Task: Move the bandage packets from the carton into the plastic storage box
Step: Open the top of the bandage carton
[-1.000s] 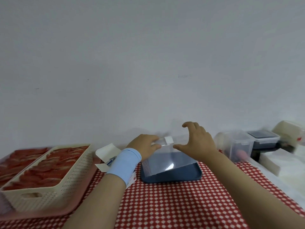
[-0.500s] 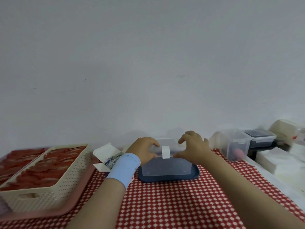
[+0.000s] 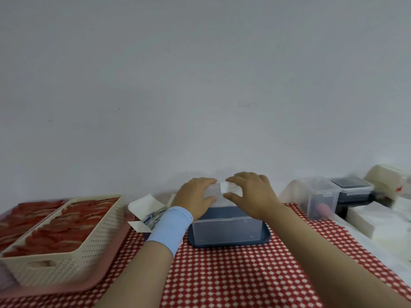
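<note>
The clear plastic storage box [image 3: 226,230] stands on a dark blue tray [image 3: 229,243] at the middle of the table. My left hand [image 3: 195,201] and my right hand [image 3: 251,196] grip its translucent lid [image 3: 233,190] from either side, thumbs under and fingers over. A white latch tab [image 3: 224,187] shows between them. The lid sits at the box's top rear; I cannot tell whether it is fully seated. An open white carton [image 3: 144,205] lies left of the box behind my left wrist, with blue-printed bandage packets [image 3: 151,217] in its mouth.
A cream perforated basket [image 3: 93,232] of red packets sits on a pink tray [image 3: 89,285] at the left. At the right stand a clear lidded container [image 3: 320,196], a dark-lidded one [image 3: 351,187] and a white paper stack [image 3: 373,218]. A wall runs close behind.
The lid went from tilted towards me to level over the box. Both hands have drawn closer together at its white tab, and the view has shifted nearer.
</note>
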`<state>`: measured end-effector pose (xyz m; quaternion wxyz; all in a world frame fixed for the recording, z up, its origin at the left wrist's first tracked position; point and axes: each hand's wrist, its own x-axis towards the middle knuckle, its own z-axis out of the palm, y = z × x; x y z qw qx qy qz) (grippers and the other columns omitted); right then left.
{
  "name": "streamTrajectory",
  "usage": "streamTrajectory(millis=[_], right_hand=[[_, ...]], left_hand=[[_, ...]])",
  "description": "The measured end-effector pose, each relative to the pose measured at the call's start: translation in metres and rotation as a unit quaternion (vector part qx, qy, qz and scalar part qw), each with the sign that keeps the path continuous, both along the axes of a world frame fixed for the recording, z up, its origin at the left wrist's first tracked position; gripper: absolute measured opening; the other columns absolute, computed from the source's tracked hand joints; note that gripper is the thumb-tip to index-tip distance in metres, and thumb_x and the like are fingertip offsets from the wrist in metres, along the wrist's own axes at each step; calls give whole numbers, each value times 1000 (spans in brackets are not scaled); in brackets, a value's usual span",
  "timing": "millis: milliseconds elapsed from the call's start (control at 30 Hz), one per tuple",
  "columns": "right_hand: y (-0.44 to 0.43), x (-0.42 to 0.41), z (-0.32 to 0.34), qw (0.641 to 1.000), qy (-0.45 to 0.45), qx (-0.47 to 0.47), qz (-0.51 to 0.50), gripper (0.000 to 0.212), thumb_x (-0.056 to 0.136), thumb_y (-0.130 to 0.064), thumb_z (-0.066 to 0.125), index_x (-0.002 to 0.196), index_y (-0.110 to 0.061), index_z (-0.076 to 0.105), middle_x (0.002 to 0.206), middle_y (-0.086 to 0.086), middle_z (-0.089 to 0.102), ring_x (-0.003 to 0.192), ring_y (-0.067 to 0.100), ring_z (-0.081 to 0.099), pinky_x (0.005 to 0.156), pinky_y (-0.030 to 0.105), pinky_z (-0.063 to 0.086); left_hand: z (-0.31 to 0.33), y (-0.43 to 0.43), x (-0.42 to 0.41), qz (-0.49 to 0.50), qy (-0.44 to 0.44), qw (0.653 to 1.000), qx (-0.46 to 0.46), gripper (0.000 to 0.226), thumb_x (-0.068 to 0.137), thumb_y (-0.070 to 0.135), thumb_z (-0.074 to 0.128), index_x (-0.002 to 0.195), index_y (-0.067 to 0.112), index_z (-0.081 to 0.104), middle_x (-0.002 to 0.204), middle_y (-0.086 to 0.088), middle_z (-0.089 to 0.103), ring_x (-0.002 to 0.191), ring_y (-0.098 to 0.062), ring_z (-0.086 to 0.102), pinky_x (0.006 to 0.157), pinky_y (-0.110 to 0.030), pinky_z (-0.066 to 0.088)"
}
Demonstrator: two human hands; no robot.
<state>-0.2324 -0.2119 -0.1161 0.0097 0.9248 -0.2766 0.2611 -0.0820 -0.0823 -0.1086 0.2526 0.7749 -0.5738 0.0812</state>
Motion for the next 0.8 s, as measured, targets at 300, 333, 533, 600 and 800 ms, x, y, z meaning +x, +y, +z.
streamTrajectory(millis=[300,333,533,600,800], right_hand=[[-13,5,13,986,-103,64,-113,39,86,-61,63,88,-22,60,96,-4,57,78,14,55,72,29,50],[-13,6,14,986,-108,68,-104,36,88,-58,63,89,-22,62,97,-4,57,79,14,56,72,29,51],[-13,17,7,985,-144,67,-61,23,95,-35,64,106,-16,70,115,1,58,97,19,58,83,32,52],[-13,18,4,985,-145,79,-52,22,95,-25,65,113,-13,69,120,2,54,96,20,58,83,31,52],[-11,15,-4,992,-81,85,-42,54,93,-10,65,143,-14,48,140,6,37,96,21,59,86,26,53]], left_hand=[[8,-13,0,109,-109,975,-159,26,81,4,72,98,19,58,99,1,55,82,-21,55,68,-32,48],[4,-13,0,112,-94,977,-157,26,82,-1,69,93,18,56,95,2,54,76,-20,55,62,-32,48],[-18,-11,1,65,-93,991,-67,31,89,-2,58,109,20,64,113,2,56,101,-19,53,83,-27,45],[-20,-11,-4,51,-43,997,25,31,100,10,46,120,24,65,124,2,60,109,-22,57,93,-31,47],[-18,-13,-12,9,64,982,177,30,100,26,46,112,34,72,125,10,66,112,-18,60,102,-37,48]])
